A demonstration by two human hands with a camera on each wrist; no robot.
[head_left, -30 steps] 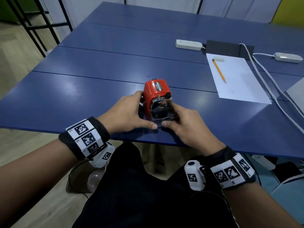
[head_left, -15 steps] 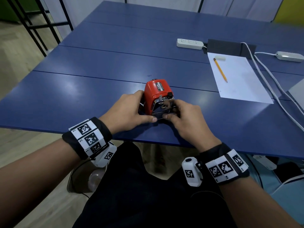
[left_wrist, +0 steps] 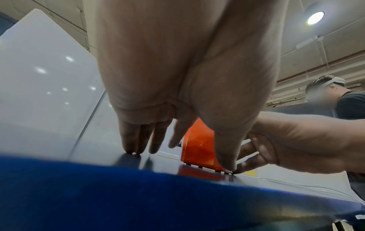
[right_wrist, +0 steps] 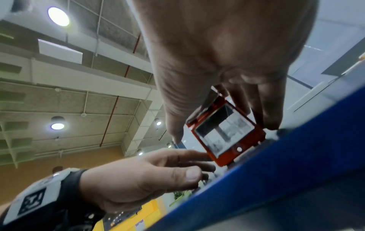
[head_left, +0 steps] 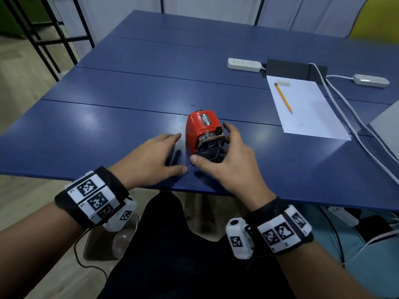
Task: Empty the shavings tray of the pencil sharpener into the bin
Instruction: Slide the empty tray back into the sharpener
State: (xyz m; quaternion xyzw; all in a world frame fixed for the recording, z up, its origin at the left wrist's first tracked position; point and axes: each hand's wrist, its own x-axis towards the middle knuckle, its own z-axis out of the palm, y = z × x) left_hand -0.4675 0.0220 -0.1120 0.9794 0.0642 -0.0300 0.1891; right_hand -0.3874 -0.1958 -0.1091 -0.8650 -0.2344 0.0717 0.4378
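Observation:
The red pencil sharpener [head_left: 199, 128] stands near the front edge of the blue table [head_left: 97, 130], its chrome face and dark shavings tray [head_left: 207, 153] turned toward me. My right hand [head_left: 210, 142] is cupped round it, fingers along its right side and thumb at the tray's front left corner. The right wrist view shows the tray's clear window [right_wrist: 225, 132] in its red frame below my fingers. My left hand [head_left: 181, 152] lies just left of the sharpener, apart from it, its straight fingers [left_wrist: 136, 140] touching the tabletop.
A white sheet [head_left: 306, 108] with a yellow pencil [head_left: 283, 98] and an eraser [head_left: 282, 83] lies at the right. Two power strips [head_left: 244, 64] and white cables [head_left: 345, 117] run behind it. A dark container [head_left: 97, 244] stands on the floor under my left wrist.
My left hand has let go of the sharpener's left side and slid away to the left. My right hand has moved from the tray's front up around the sharpener's right side.

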